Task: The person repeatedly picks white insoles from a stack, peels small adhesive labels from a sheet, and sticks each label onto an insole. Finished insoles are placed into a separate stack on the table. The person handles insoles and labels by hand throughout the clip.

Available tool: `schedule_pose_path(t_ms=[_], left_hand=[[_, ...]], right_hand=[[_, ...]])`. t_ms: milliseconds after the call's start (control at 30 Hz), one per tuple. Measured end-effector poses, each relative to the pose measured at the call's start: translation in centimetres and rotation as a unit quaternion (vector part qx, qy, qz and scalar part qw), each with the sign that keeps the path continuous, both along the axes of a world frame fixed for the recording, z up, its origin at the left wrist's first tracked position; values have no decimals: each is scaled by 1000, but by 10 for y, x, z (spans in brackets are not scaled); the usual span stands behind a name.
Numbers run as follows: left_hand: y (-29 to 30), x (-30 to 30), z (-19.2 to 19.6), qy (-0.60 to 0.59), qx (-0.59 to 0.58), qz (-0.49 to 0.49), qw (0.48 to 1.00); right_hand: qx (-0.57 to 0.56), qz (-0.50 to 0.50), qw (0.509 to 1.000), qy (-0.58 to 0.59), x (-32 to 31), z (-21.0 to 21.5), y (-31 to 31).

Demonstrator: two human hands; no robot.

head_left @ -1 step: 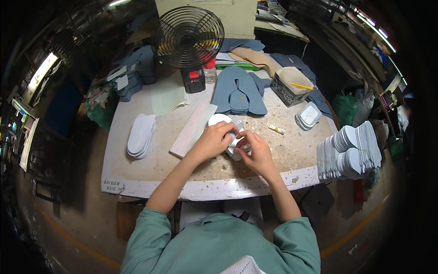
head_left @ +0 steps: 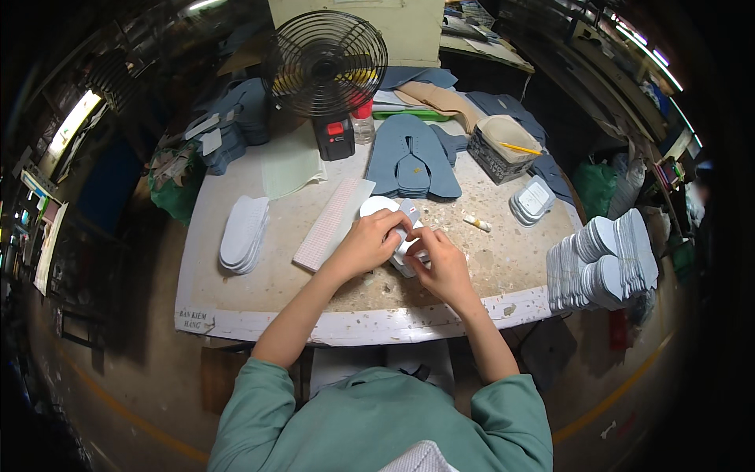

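Note:
My left hand [head_left: 370, 242] bends over a small pile of white insoles [head_left: 376, 206], its fingers closed on the top piece near the middle. Just right of it, my right hand [head_left: 442, 263] has thumb and fingers drawn together at the same piece; what lies between the fingertips is hidden. A grey rounded end [head_left: 410, 209] with a small red mark shows beyond the fingertips. Left of the hands lies a strip of paper with a pink grid [head_left: 334, 224]. A small white tube with a yellow band [head_left: 476, 223] rests to the right.
Blue-grey shoe uppers [head_left: 409, 161] are stacked ahead, near a black fan [head_left: 324, 67]. White insoles [head_left: 244, 236] lie at left; bundled insoles [head_left: 602, 263] stand at the right edge. A box with a pencil [head_left: 499, 157] and a pale stack [head_left: 532, 200] sit back right.
A small red mark now shows on the grey rounded end beyond my fingertips. Both hands keep nearly the same place.

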State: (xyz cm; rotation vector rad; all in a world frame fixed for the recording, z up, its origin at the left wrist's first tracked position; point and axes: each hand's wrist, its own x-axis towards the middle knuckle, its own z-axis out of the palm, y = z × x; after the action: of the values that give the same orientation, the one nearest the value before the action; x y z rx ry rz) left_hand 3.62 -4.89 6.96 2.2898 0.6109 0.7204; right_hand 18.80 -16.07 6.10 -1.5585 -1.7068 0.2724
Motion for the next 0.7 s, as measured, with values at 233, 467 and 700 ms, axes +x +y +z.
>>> schedule_pose_path(t_ms=[233, 467, 700], left_hand=[[-14, 1, -4, 31, 68, 13, 997], [-18, 8, -10, 20, 89, 43, 995], [-25, 10, -11, 54, 147, 56, 986]], right_hand=[[67, -108, 991, -49, 13, -4, 6], [23, -114, 993, 32, 41, 2, 7], [64, -94, 992, -60, 29, -14, 13]])
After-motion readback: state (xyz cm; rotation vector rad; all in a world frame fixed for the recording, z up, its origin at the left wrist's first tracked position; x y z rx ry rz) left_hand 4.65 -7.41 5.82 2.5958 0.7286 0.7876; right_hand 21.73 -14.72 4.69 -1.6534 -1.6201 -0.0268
